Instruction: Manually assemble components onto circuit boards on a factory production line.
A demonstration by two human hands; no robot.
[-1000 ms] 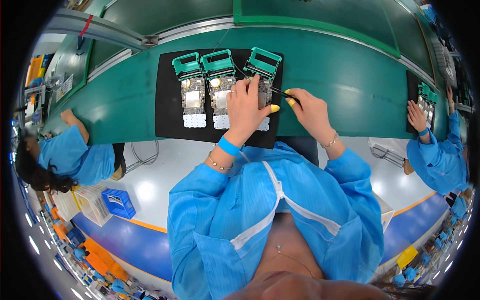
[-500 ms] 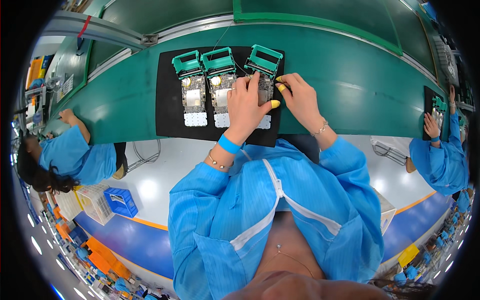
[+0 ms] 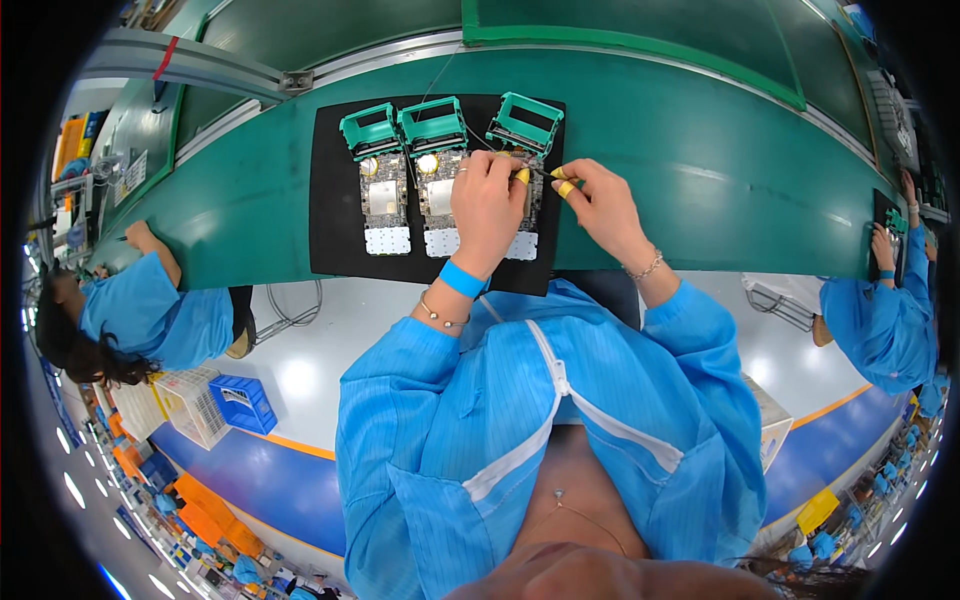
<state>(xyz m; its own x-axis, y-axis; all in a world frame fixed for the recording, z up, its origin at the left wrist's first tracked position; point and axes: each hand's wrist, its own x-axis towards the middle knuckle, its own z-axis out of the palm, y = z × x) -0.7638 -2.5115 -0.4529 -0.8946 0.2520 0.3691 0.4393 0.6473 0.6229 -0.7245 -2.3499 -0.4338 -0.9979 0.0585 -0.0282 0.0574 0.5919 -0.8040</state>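
Three circuit boards lie side by side on a black mat, each with a green plastic frame at its far end. Over the right circuit board, my left hand is closed, its yellow-covered thumb against the forefinger; what it pinches is too small to make out. My right hand, with yellow finger covers, pinches a thin dark tool at that board's right edge. The tool's tip points at my left fingertips, just below the right green frame. Left of my hands are the middle circuit board and left circuit board.
The green table stretches to both sides. A metal rail runs along its back. Co-workers in blue sit at left and right. A blue crate stands on the floor behind.
My left thumb has closed in to the forefinger. My right fingers have come together on the thin dark tool. The boards and mat have shifted slightly left.
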